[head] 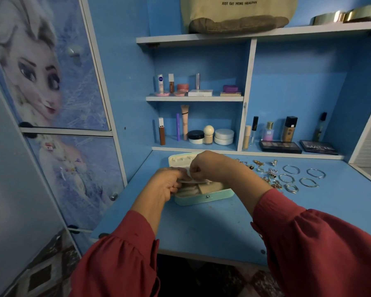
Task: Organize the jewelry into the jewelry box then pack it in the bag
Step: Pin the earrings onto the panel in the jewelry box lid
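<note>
The bag (238, 11) is seen far back on the top shelf, not yet packed. The jewelry box (204, 197), mint with a cream lining, lies open at the desk's middle. Most jewelry (287, 176) is still spread to its right. Over the box, something small and pale is pinched by the left hand (169, 185) and right hand (206, 168); what it is cannot be told.

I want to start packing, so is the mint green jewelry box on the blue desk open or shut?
Open. The mint green jewelry box shows its cream compartments, with its lid tilted back behind both hands.
</note>
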### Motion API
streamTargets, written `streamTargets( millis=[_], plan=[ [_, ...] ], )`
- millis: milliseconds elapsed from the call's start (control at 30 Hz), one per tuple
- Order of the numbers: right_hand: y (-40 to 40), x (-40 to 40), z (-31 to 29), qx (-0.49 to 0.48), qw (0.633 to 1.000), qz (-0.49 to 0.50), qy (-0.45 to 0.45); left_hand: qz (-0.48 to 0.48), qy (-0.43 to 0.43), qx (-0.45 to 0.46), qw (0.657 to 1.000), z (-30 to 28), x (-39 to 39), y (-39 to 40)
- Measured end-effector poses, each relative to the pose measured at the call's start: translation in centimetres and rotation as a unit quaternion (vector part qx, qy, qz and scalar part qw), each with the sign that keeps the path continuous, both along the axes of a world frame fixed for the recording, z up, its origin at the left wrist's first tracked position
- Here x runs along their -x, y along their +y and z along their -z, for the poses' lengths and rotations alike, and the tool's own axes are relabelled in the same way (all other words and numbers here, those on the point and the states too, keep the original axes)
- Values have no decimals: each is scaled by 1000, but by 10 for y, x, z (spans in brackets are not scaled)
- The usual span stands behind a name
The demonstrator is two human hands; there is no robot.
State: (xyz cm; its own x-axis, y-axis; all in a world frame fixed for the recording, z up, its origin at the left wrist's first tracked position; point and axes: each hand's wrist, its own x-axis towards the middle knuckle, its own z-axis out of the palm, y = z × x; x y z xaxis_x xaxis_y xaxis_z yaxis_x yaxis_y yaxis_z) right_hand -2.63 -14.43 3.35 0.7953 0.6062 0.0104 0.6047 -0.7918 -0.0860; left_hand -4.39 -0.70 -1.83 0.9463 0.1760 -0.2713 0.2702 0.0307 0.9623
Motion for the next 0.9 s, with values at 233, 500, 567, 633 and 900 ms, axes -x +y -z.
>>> streamTargets(
  millis=[233,500,567,633,900],
  plan=[
    [-26,-8,11,-139,990,-7,34,12,-4,25,1000,1,-1,2],
    [-105,-26,26,-365,922,123,36,29,-62,101,993,-9,4,7],
    [-121,-28,30,-382,912,146,39,18,-87,106,990,-12,2,8],
    [-131,-30,35,-388,906,164,41,0,-111,120,987,-13,-3,10],
    [-155,-27,56,-401,891,211,7,-112,-197,136,964,6,-24,15]
  ],
)
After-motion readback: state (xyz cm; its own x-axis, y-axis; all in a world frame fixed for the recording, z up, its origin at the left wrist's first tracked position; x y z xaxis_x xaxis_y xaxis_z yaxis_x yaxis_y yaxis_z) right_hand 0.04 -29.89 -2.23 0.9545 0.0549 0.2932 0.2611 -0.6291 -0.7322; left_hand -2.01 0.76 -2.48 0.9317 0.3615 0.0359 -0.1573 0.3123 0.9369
